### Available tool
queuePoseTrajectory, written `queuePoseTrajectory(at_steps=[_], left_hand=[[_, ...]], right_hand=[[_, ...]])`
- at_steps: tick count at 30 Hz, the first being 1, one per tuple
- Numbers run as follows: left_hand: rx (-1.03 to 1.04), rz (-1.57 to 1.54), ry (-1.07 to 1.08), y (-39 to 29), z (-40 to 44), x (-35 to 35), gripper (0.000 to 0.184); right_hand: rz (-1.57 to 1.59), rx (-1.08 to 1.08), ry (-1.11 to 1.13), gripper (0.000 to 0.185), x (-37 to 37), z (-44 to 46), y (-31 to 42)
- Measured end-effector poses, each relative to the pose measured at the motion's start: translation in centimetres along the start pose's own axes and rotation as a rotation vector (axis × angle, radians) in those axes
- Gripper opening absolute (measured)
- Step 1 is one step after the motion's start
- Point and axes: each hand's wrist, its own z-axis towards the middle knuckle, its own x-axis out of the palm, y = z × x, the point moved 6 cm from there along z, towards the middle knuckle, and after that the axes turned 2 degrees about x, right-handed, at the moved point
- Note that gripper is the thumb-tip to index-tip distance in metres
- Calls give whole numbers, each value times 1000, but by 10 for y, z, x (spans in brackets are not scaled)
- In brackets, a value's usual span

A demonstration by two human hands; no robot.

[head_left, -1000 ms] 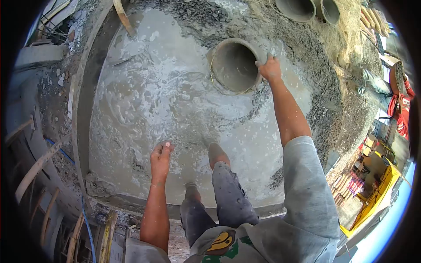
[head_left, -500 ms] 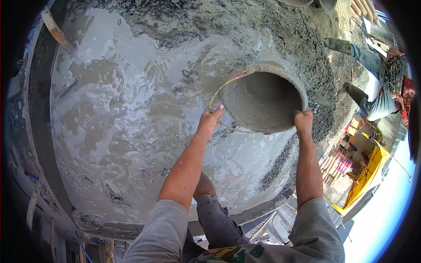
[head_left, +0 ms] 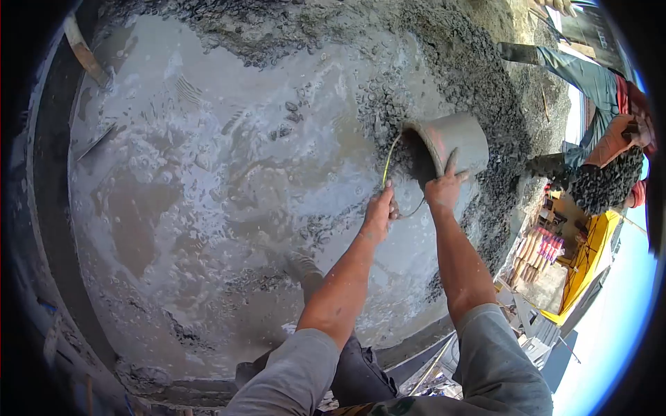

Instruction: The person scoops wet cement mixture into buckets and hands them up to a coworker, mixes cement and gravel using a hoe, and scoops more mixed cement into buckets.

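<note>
A grey, mud-coated bucket (head_left: 461, 141) lies tipped on its side over the wet grey mix (head_left: 263, 201), its mouth facing left. Dark gravel (head_left: 378, 107) lies at its mouth. My left hand (head_left: 380, 211) is closed round the bucket's thin yellowish wire handle (head_left: 389, 161). Against the bucket's lower side near the rim rests my right hand (head_left: 446, 188), fingers spread over the outer wall.
Another person (head_left: 590, 80) stands at the upper right with a tilted container (head_left: 610, 142) and dark gravel below it. A wooden handle (head_left: 84, 50) leans at the upper left. A low edge (head_left: 59, 187) borders the mix on the left.
The bucket has gone from upright to tipped on its side, with gravel now at its mouth. My left hand has moved right with the handle. The other person's container now shows, with gravel below it.
</note>
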Motion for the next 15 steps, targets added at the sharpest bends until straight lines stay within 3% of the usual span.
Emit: queuePoseTrajectory(at_steps=[4,5,9,12,15], left_hand=[[57,-53,-14,14,-79,-44,41],[61,-67,-44,15,-105,-63,41],[216,-59,-163,4,-202,-143,45],[173,56,-383,2,-291,-198,45],[283,292,-526,9,-360,-258,43]], right_hand=[[-54,35,126,97,-24,-73,34],[-45,67,261,96,-33,-94,50],[58,-105,318,95,-32,-186,82],[99,-265,292,95,29,-267,49],[233,-327,442,96,47,-359,23]])
